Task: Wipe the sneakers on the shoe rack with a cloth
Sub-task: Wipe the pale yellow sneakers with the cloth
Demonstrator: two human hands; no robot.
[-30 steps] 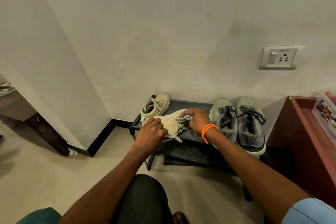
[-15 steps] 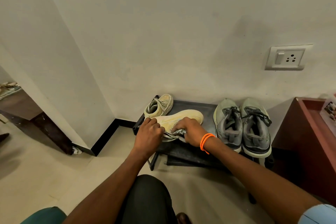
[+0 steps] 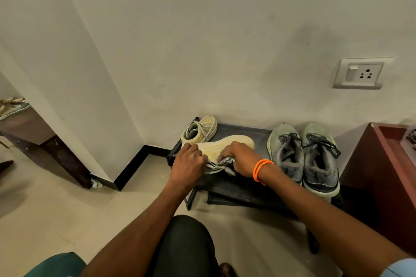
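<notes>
A home entryway corner: a low black shoe rack bearing worn sneakers stood against a plain painted wall, beside a wall socket, dark skirting, tiled floor and wooden furniture.

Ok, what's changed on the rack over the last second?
The right hand drew the cloth back from the cream sneaker's toe to its near side; that toe now shows. The left hand still grips its heel. The other cream sneaker and grey pair stayed put.
</notes>
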